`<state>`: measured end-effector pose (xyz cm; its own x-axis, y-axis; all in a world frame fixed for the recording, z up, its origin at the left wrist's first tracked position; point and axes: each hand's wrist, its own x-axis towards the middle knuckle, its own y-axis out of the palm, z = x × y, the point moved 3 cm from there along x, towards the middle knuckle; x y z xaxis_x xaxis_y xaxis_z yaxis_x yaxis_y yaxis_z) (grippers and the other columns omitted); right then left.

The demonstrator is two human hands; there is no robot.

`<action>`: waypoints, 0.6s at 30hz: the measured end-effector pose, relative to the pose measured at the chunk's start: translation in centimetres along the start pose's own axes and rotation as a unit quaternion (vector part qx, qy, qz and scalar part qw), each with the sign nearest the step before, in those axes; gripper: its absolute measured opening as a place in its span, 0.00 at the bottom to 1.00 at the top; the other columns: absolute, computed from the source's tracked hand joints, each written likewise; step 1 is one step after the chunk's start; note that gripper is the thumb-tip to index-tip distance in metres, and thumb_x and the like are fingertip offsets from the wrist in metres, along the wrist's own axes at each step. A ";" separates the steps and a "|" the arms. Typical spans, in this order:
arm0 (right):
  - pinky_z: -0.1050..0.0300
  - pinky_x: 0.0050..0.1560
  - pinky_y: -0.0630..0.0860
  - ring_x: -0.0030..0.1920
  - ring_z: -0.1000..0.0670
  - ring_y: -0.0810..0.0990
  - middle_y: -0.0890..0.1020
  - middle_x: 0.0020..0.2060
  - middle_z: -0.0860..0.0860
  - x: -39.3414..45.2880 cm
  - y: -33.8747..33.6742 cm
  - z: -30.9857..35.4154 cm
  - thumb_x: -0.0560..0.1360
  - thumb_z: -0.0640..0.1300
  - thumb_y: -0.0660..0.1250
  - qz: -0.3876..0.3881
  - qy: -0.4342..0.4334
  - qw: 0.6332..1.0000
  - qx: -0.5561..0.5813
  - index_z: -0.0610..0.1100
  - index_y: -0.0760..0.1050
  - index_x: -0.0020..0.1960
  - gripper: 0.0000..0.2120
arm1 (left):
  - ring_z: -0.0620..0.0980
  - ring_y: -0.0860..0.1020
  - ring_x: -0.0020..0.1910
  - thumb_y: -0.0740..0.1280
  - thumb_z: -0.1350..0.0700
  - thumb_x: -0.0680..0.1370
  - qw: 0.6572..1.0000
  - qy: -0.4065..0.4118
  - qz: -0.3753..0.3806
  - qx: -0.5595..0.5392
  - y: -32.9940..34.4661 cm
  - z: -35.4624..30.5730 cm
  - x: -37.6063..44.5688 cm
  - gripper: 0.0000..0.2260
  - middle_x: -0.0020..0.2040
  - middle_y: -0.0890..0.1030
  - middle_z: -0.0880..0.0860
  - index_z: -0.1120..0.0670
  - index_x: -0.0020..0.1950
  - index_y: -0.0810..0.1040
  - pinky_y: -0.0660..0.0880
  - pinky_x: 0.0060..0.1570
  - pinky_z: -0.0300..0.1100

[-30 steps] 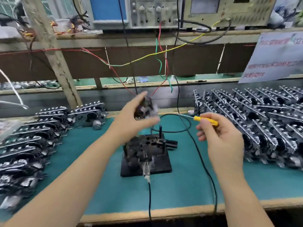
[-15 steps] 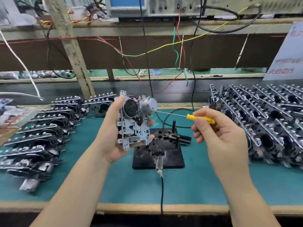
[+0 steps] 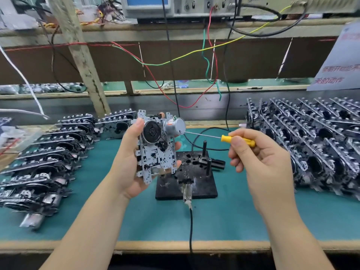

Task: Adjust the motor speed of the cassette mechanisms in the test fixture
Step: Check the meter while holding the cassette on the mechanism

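Above fixture (image 3: 194,184), upright silver mechanism (image 3: 157,152), black flywheel (image 3: 152,131)

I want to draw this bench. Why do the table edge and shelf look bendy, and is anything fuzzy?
Head view: the wide lens bows the table edge and shelf; the stacked mechanisms at the left smear, while the held cassette mechanism and screwdriver stay sharp.

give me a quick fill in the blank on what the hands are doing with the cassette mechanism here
1. The left hand holds the cassette mechanism above the black ____.
2. The right hand pinches a screwdriver with a ____ handle.
3. The screwdriver's tip meets the silver ____ on the mechanism.
4. The test fixture stands on a ____ mat.

Missing words: test fixture; yellow; motor; green
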<state>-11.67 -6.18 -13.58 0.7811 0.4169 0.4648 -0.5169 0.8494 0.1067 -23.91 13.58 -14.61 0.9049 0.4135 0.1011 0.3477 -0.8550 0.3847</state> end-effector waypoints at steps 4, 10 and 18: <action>0.64 0.32 0.74 0.32 0.54 0.77 0.81 0.32 0.47 -0.1 0.1 0.2 0.80 0.39 0.68 0.003 -0.002 1.000 -0.024 0.49 0.83 0.47 0.08 | 0.54 0.81 0.57 0.70 0.31 0.70 1.000 0.007 0.003 -0.002 0.2 -0.1 -0.2 0.27 0.61 0.82 0.53 0.48 0.60 0.84 0.72 0.62 0.66; 0.65 0.29 0.72 0.29 0.54 0.75 0.80 0.30 0.49 0.2 -0.2 0.0 0.80 0.40 0.68 0.001 0.022 0.999 -0.026 0.48 0.83 0.46 0.07 | 0.53 0.81 0.56 0.65 0.35 0.72 0.999 0.025 -0.031 0.028 0.9 0.0 -0.4 0.21 0.59 0.83 0.50 0.42 0.59 0.84 0.79 0.54 0.58; 0.67 0.26 0.67 0.26 0.55 0.71 0.77 0.26 0.52 0.7 0.0 0.0 0.78 0.47 0.70 0.006 0.059 0.998 -0.006 0.48 0.81 0.41 0.08 | 0.49 0.81 0.57 0.66 0.37 0.70 0.988 0.092 -0.050 0.115 2.0 -0.5 -0.6 0.22 0.61 0.82 0.48 0.34 0.64 0.77 0.80 0.55 0.52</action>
<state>-11.16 -5.89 -13.29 0.8107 0.4625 0.3589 -0.5237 0.8470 0.0913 -23.88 11.81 -13.44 0.8101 0.5320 0.2465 0.4999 -0.8464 0.1839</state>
